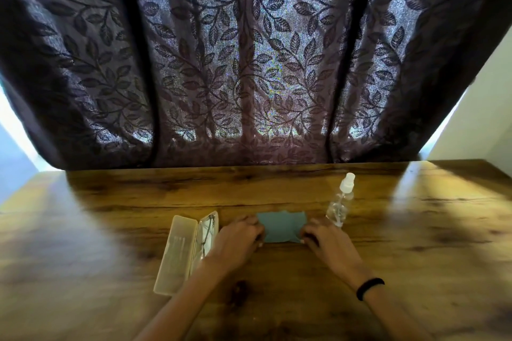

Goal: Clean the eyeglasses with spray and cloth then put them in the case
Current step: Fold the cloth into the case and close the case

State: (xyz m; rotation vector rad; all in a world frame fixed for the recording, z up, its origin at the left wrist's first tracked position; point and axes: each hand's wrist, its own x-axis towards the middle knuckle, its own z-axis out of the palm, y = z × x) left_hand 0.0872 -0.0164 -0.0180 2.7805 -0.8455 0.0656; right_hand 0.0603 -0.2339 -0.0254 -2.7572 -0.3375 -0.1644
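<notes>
A teal cleaning cloth lies flat on the wooden table. My left hand grips its left edge with curled fingers, and my right hand grips its right edge the same way. To the left, a cream glasses case lies open, and the eyeglasses sit in its right half, partly hidden by my left hand. A clear spray bottle with a white nozzle stands just beyond my right hand.
A dark leaf-patterned curtain hangs behind the table's far edge. Bare tabletop stretches to both sides and towards me. A black band circles my right wrist.
</notes>
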